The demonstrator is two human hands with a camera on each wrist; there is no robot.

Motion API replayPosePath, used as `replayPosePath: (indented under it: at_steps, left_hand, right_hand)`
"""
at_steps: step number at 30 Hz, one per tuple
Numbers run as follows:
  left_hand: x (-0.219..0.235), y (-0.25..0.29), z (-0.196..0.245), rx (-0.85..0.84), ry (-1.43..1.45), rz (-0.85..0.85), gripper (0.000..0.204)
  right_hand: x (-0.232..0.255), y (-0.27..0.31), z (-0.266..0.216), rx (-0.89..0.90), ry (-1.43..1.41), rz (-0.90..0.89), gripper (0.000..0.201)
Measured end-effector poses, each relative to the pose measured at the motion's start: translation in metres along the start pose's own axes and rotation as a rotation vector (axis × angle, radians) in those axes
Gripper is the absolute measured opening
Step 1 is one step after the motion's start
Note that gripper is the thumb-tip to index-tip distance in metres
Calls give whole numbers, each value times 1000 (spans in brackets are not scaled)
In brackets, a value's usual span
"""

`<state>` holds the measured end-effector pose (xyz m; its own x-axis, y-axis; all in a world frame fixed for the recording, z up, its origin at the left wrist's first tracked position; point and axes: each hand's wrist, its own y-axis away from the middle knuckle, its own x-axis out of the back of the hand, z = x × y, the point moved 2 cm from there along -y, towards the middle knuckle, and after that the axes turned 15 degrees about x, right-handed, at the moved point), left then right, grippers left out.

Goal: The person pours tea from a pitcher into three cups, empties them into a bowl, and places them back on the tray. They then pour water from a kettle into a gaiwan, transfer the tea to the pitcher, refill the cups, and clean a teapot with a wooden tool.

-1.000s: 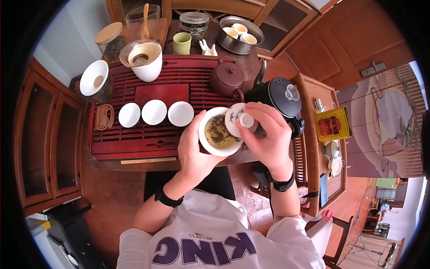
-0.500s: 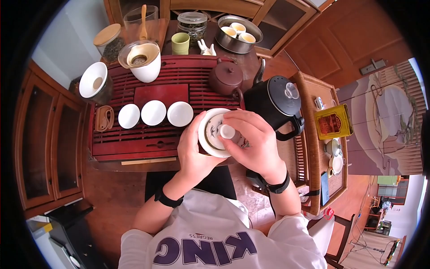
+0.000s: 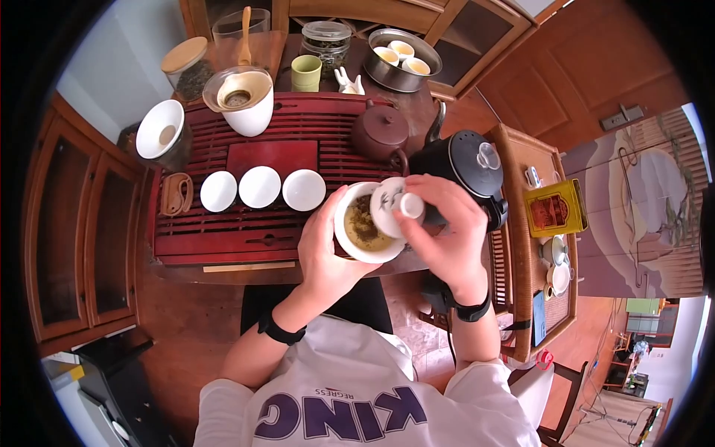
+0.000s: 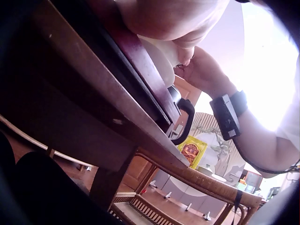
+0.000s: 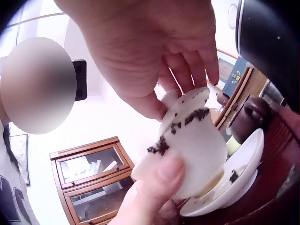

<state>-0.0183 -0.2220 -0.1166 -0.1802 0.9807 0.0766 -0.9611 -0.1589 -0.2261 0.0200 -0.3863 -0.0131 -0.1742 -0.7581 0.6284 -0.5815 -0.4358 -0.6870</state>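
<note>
A white lidded bowl (image 3: 367, 232) with wet tea leaves and pale liquid inside is gripped at its side by the left hand (image 3: 328, 252). The right hand (image 3: 451, 232) pinches the knob of the white patterned lid (image 3: 387, 208), held tilted at the bowl's right rim. In the right wrist view, dark leaves cling along the rim of the bowl (image 5: 197, 150) and under the lid, and the left thumb presses the bowl's side. A white saucer (image 5: 253, 154) with a leaf on it lies below. The left wrist view shows the bowl only partly.
Three white cups (image 3: 260, 187) stand in a row on the red slatted tray (image 3: 223, 242). Behind are a brown teapot (image 3: 380, 132), a white pitcher with strainer (image 3: 248, 112) and a metal bowl of cups (image 3: 372, 68). A black kettle (image 3: 463, 160) stands right of the tray.
Half a second ago the lid covered the bowl; now the right hand has drawn it up and to the right, exposing the leaves, much as one second ago. The left hand still grips the bowl.
</note>
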Motion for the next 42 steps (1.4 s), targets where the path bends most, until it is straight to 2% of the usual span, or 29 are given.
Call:
replayPosePath:
  at_steps: [2, 5, 8, 10, 13, 16, 18, 19, 21, 22, 24, 25, 26, 28, 31, 34, 38, 42]
  left_hand:
    - [-1, -2, 0, -9, 1, -1, 100]
    - [1, -3, 8, -72, -34, 102, 97]
    - [2, -3, 9, -70, -31, 90, 97]
    - [3, -3, 9, -62, -38, 88, 98]
    - [4, -4, 15, -127, -98, 110, 98]
    - [4, -4, 12, -79, -90, 93, 98]
    - [4, -3, 9, -66, -82, 88, 96]
    - [4, -2, 7, -56, -56, 72, 96]
    - [5, -3, 5, -48, -34, 65, 95]
    - [3, -3, 5, -73, -39, 67, 95]
    - [5, -4, 6, -99, -46, 75, 95]
    - [7, -4, 8, -116, -80, 68, 96]
    - [8, -3, 10, -130, -113, 59, 96]
    - [6, -3, 12, -122, -101, 66, 95]
    - [6, -3, 10, -104, -49, 85, 93]
    - [7, -2, 8, -119, -159, 92, 92]
    - [8, -3, 11, -107, -197, 62, 95]
    - [10, -4, 13, -154, -200, -12, 98]
  right_hand:
    - [-9, 1, -3, 115, -42, -37, 29]
    - [-17, 3, -9, 80, -106, -50, 30]
    - [-22, 5, -10, 92, -124, -76, 31]
    - [-23, 4, -11, 160, -57, -53, 32]
    - [-26, 7, -8, 127, -89, -55, 33]
    - [-26, 13, -1, 106, -101, -68, 36]
    - [-27, 17, 3, 100, -187, -100, 58]
    - [-26, 19, 5, 101, -187, -99, 58]
    - [-27, 22, 9, 80, -468, -66, 95]
    - [-30, 26, 12, 83, -472, -67, 95]
    - [-38, 37, 17, 194, -518, -104, 119]
    - [-41, 41, 19, 193, -540, -94, 122]
    - [-46, 44, 20, 194, -543, -96, 122]
    - [-51, 48, 23, 129, -656, 44, 118]
    - [-49, 44, 25, 138, -628, -45, 113]
    - [-47, 38, 21, 114, -574, -63, 109]
    - [-48, 39, 21, 127, -531, -41, 105]
    - [-47, 38, 16, 159, -454, -22, 91]
